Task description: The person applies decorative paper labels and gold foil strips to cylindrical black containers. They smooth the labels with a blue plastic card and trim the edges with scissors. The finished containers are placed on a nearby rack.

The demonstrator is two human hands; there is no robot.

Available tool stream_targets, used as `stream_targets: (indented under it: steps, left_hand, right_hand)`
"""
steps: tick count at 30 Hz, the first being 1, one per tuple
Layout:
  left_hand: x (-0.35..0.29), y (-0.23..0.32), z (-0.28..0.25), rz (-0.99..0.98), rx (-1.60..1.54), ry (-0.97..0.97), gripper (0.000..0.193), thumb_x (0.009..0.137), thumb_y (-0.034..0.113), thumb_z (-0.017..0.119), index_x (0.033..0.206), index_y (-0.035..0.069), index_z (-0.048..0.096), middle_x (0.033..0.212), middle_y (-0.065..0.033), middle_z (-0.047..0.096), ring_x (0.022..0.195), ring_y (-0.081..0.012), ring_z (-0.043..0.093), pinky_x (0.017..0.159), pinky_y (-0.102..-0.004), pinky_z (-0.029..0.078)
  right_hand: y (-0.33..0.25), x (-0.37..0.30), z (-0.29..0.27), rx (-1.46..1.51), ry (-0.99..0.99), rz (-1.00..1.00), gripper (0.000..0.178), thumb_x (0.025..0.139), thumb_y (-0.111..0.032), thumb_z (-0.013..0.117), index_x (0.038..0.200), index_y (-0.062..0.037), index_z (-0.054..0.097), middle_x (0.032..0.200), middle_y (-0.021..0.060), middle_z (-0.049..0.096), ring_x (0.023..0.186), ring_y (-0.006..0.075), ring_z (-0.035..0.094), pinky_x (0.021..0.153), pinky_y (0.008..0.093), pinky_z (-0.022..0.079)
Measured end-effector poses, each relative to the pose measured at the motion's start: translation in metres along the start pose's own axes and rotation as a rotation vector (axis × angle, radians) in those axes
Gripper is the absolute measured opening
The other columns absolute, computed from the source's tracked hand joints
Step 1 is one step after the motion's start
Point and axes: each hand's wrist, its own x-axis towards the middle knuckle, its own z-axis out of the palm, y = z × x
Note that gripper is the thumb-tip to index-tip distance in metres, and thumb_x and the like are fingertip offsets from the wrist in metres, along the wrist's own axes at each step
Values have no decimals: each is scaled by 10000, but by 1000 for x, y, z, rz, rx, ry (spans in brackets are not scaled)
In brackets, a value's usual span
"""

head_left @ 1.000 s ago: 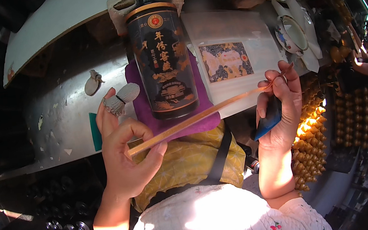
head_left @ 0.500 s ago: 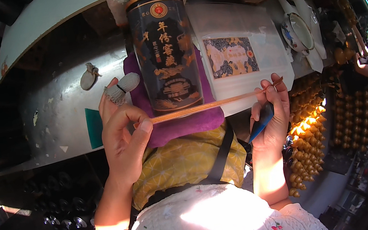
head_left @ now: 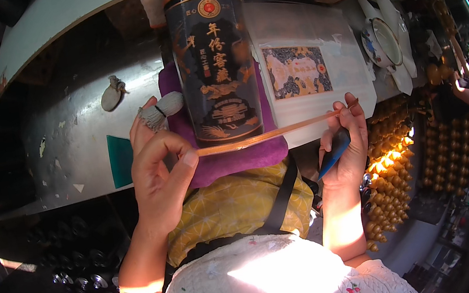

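Note:
A dark cylindrical jar (head_left: 219,88) with gold and orange decoration lies on a folded purple cloth (head_left: 236,161), its lower end toward me. A thin orange-gold strip (head_left: 246,143) stretches between my hands across that lower end, seemingly against it. My left hand (head_left: 158,178) pinches the strip's left end between thumb and index finger. A grey cloth bundle (head_left: 169,106) tied with a dark band is tucked among its other fingers. The right end is pinched by my right hand (head_left: 348,151), which also keeps a blue scraper (head_left: 334,153) against its palm.
A patterned decal sheet (head_left: 297,70) lies on white paper right of the jar. Beyond it stands a white enamel bowl (head_left: 384,41). On the metal bench at left are a small tied cloth pouch (head_left: 113,95) and a green scraper (head_left: 119,161). Several golden knobbed pieces (head_left: 389,202) hang at right.
The strip has come closer to the jar's lower end and now bows slightly along it. Both hands keep their pinch. The whole view has shifted a little.

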Motion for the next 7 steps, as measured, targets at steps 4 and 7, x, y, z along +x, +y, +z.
stream_targets:
  steps: [4, 7]
  left_hand:
    - [0, -2, -1, -24, -5, -5, 125, 811, 125, 676, 736, 75, 589, 1360, -197, 512, 1468, -368, 221, 1163, -482, 144]
    - [1, -3, 0, -5, -9, -7, 125, 817, 129, 673, 738, 78, 590, 1372, -196, 506, 1470, -370, 212, 1162, -481, 146]
  right_hand:
    - [1, 1, 2, 9, -5, 11, 349, 968, -45, 583, 1304, -35, 487, 1068, 78, 623, 898, 78, 625, 426, 190, 424]
    - [3, 3, 0, 20, -23, 14, 354, 971, -54, 587, 1310, -39, 486, 1077, 81, 626, 928, 88, 639, 426, 190, 432]
